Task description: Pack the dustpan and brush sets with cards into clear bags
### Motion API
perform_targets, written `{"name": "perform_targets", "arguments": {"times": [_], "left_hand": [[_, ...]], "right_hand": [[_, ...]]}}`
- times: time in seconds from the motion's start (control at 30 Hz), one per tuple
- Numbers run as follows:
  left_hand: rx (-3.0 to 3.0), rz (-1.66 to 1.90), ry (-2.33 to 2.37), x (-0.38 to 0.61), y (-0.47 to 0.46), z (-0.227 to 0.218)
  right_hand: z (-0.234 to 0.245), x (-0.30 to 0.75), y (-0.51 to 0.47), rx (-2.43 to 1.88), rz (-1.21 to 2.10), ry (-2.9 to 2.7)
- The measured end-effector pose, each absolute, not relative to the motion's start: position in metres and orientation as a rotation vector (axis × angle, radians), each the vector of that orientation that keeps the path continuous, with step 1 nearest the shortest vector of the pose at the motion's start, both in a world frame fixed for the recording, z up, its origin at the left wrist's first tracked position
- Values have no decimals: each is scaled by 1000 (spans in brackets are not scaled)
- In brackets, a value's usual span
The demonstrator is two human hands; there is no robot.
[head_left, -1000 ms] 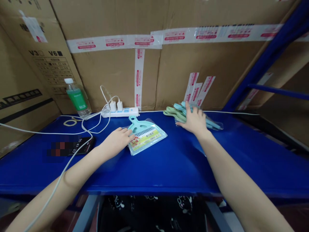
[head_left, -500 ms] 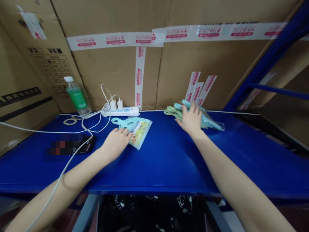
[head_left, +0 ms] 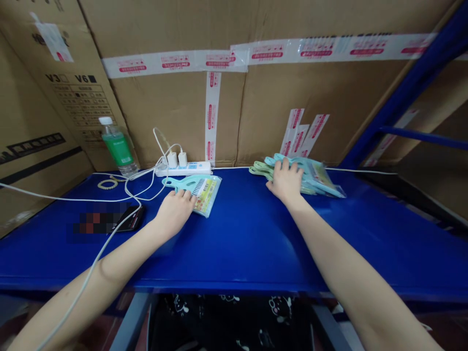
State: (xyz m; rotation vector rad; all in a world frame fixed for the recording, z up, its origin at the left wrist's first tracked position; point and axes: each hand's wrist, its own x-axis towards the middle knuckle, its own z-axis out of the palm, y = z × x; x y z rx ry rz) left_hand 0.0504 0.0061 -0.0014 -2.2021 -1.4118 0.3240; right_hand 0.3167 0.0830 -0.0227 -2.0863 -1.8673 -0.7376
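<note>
My left hand [head_left: 176, 209] has its fingers curled over the near left side of a light-blue dustpan and brush set [head_left: 206, 194] in clear wrap with a yellow printed label. The set lies on the blue tabletop, its looped handle pointing left; my thumb is hidden. Farther right, my right hand [head_left: 287, 181] rests with spread fingers on top of a pile of similar wrapped sets. Light-blue sets [head_left: 316, 171] lie uppermost in this pile, and green handles [head_left: 260, 168] stick out beneath them on the left.
A white power strip [head_left: 190, 168] with two plugged chargers stands against the cardboard at the back. Loose white cables cross the left side. A green-labelled bottle [head_left: 120, 148], a beaded bracelet [head_left: 107, 184] and a dark phone-like object [head_left: 131, 219] are there too. A blue metal post [head_left: 387, 92] slants up at right.
The set under my left hand has slid left and slightly back, along with the hand. On the right, the top light-blue set has settled flatter on the pile, my hand shifting slightly left.
</note>
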Motion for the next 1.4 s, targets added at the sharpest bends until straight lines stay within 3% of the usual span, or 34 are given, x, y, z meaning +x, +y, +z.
{"name": "perform_targets", "arguments": {"times": [0.9, 1.4], "left_hand": [[-2206, 321, -1420, 52, 4, -2], [-2214, 254, -1378, 49, 5, -5]], "right_hand": [[-19, 300, 108, -2220, -875, -1869], [-3, 270, 64, -1929, -899, -2321]]}}
